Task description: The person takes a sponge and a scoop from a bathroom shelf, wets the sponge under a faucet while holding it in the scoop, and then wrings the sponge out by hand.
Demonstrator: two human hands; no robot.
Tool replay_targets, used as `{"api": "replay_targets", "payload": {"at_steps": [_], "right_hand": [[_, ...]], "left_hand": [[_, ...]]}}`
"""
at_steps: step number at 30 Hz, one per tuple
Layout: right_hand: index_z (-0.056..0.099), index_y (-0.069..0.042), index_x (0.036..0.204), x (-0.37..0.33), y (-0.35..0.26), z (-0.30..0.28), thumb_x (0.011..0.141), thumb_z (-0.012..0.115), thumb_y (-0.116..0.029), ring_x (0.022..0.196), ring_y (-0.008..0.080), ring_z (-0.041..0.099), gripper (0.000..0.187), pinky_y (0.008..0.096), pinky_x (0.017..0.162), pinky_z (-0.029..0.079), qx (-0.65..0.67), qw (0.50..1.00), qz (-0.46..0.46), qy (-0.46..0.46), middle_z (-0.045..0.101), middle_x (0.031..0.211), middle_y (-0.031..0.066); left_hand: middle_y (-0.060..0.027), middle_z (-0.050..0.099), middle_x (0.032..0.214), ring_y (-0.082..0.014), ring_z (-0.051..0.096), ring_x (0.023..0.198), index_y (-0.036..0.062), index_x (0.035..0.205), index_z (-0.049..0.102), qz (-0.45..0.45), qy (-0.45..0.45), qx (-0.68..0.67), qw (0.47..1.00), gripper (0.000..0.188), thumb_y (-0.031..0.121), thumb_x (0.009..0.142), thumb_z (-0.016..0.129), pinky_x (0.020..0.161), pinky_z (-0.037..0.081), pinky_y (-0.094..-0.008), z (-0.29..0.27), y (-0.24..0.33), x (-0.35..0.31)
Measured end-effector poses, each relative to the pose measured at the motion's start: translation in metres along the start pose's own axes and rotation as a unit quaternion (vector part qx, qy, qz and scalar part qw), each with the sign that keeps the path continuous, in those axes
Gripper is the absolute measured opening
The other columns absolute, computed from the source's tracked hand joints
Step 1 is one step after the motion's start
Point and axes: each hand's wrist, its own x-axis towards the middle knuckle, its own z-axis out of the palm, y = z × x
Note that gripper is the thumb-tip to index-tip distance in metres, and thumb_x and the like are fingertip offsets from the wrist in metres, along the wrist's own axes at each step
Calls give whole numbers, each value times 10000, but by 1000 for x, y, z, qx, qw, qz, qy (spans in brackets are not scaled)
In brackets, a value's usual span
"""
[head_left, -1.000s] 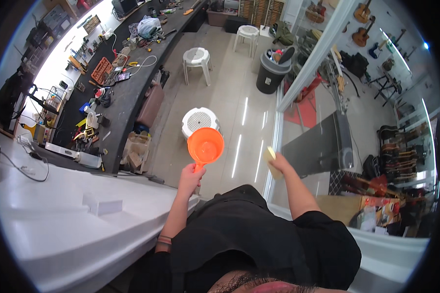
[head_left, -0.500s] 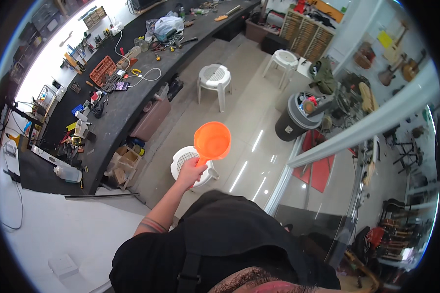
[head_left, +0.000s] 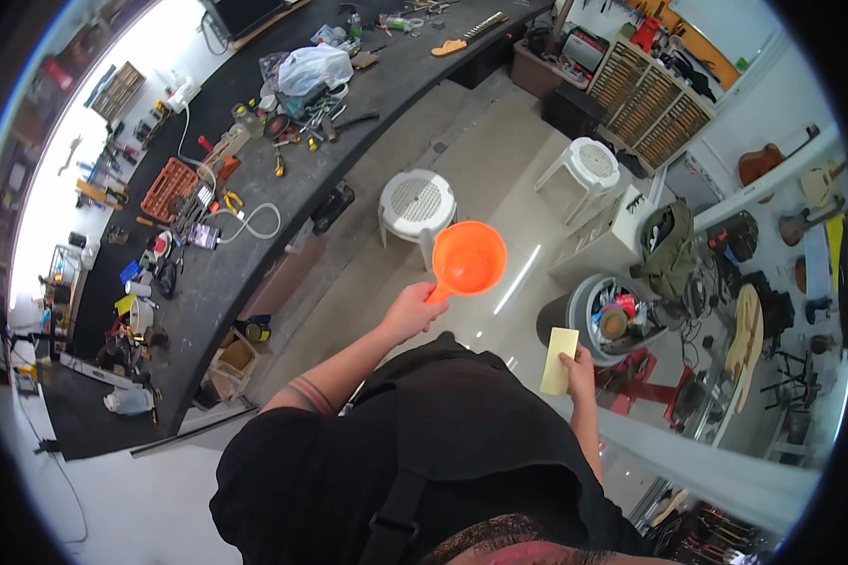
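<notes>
My left hand [head_left: 410,314] is closed around the short handle of an orange plastic scoop [head_left: 469,258]. The scoop's round bowl faces up, held out ahead of me above the floor, and I see nothing in it but some shine. Farther right, my right hand [head_left: 581,373] grips a flat, pale yellow rectangular piece [head_left: 560,361] by its edge, thumb on top. Whether that piece is paper, card or something stiffer, I cannot tell. It hangs just in front of a round grey bin [head_left: 584,311] filled with mixed rubbish.
On the left curves a long dark workbench [head_left: 245,250] with tools, a plastic bag [head_left: 313,71] and a phone [head_left: 203,235]. One white stool [head_left: 417,202] stands behind the scoop, another stool [head_left: 592,162] farther right. A green bag [head_left: 667,240] lies beyond the bin.
My right hand has come into view holding the pale yellow piece. The view has turned toward the right, and the scoop, still in my left hand, sits farther right in the picture.
</notes>
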Motion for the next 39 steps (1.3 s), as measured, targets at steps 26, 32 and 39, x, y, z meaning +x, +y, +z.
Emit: {"api": "replay_targets", "payload": {"at_steps": [26,32,39], "right_hand": [[560,0,1325,764,-573,240,1036,657,-182,1077,255,717,355,436,904,598,88,962,-27,-259,696,1230,131],[541,-32,1270,857,-669,449,1009,675,-159,1031,257,700,320,450,862,579,57,944,1,-324,678,1230,132],[426,-16,1438,966,-722,695,979,702,-157,1028,258,720,554,390,743,611,-206,879,-71,-423,657,1310,182]], "left_hand": [[-2,594,725,-99,544,563,3,996,673,21,283,-130,950,181,158,921,729,516,468,-300,-183,279,599],[0,604,717,-89,553,564,11,988,681,-30,346,-187,919,157,148,942,742,506,463,-278,-273,288,696],[-10,624,711,-97,571,547,22,1022,699,-70,437,-207,873,158,161,961,743,498,480,-283,-346,262,802]]}}
